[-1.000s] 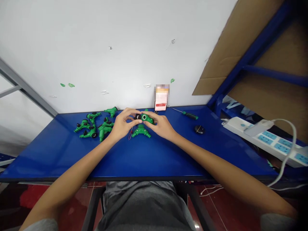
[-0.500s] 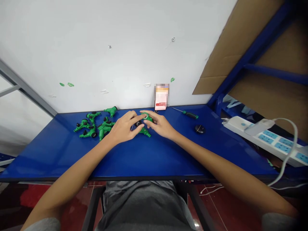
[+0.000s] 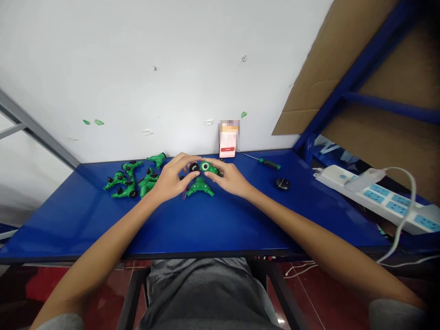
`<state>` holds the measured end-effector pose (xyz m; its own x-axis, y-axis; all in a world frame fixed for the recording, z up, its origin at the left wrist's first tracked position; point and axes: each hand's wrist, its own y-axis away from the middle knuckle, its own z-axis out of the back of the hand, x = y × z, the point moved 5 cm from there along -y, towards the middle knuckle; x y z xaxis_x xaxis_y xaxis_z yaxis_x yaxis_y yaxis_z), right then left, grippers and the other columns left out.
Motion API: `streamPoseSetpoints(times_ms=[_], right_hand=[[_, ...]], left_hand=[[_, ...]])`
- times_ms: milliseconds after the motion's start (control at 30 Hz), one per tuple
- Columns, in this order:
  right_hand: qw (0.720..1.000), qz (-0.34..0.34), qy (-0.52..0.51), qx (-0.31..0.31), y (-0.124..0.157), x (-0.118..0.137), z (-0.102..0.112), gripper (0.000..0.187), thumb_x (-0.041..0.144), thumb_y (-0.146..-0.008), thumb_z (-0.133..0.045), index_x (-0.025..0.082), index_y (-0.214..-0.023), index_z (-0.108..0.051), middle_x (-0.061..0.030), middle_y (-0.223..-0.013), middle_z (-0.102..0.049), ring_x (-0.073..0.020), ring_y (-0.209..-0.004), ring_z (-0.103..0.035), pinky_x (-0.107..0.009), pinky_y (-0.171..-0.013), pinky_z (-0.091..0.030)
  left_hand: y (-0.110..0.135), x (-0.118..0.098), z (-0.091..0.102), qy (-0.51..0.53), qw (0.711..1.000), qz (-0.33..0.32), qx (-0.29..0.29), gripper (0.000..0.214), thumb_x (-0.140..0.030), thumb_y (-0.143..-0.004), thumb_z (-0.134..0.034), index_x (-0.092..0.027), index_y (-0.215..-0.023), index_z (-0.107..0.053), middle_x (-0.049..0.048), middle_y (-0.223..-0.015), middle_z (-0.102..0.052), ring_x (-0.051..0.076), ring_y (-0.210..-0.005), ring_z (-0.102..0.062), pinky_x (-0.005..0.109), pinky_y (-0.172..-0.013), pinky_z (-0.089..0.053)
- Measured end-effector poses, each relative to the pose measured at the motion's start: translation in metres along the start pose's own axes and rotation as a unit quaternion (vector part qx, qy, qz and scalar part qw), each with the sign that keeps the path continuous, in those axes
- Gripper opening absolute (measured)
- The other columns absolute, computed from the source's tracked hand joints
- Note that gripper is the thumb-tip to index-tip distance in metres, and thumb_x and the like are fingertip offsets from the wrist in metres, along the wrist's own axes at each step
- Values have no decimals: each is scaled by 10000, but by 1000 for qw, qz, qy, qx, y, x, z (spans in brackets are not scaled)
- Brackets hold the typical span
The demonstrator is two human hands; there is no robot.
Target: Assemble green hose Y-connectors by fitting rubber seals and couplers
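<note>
My right hand (image 3: 228,176) pinches a green hose fitting (image 3: 213,168) whose round open end, showing a white ring around a dark hole, faces the camera. My left hand (image 3: 177,176) curls its thumb and fingers round a black ring (image 3: 194,167), close beside the fitting but apart from it. Just below both hands lies a green Y-shaped hose splitter (image 3: 201,187) on the blue table. A thin purple-looking tool (image 3: 184,193) rests by my left thumb, partly hidden under the hand.
Several green hose splitters (image 3: 125,189) with black parts lie to the left on the blue table (image 3: 213,229). A phone (image 3: 227,144) leans on the wall. A screwdriver (image 3: 270,163), a small black round object (image 3: 282,183) and a white power strip (image 3: 364,185) are at right.
My left fingers have drawn back from the fitting's open end and now frame the black ring. The fitting's white ring now shows. The view has shifted slightly.
</note>
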<state>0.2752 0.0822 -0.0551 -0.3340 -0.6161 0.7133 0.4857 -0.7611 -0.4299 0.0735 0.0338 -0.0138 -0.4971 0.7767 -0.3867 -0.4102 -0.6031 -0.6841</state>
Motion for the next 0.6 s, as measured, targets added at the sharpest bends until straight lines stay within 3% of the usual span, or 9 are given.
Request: streamPoseSetpoints(times_ms=[133,300,467,600], right_hand=[[995,22,95,-8,4,4,0,501,364,-1024,-681,319,-1522,-697,-47,-1306,-829,-254,-967,-811,-393,-933,-626],[985,21,173,-18,9,7,-1,503,348,-1014,-697,312,-1515,-712,-30,-1125,-869,-251,-910,-823,-384,-880,-628],[982,30,182,-29,10,11,-2,484,336,-996,-712,305,-1478,-740,-41,-1193,-861,-265,-964,-823,-395,-886,-632],[989,23,144,-24,10,13,-2,466,334,-998,-708,313,-1461,-749,-23,-1223,-856,-255,-966,-829,-376,-871,-632]], left_hand=[[1,3,-7,67,996,46,-24,324,-436,-1062,-696,-231,-1306,-753,111,-1285,-765,234,-1049,-738,404,-991,-613],[5,4,-15,44,999,12,-5,310,-473,-1041,-728,-227,-1223,-780,107,-1225,-787,235,-1075,-748,414,-1014,-628],[8,11,-16,73,994,65,-38,440,-609,-977,-760,-220,-1179,-794,102,-1167,-785,228,-973,-771,426,-978,-667],[9,15,-17,105,988,94,-61,465,-624,-925,-815,-211,-1139,-811,94,-1109,-794,221,-933,-779,414,-970,-675]])
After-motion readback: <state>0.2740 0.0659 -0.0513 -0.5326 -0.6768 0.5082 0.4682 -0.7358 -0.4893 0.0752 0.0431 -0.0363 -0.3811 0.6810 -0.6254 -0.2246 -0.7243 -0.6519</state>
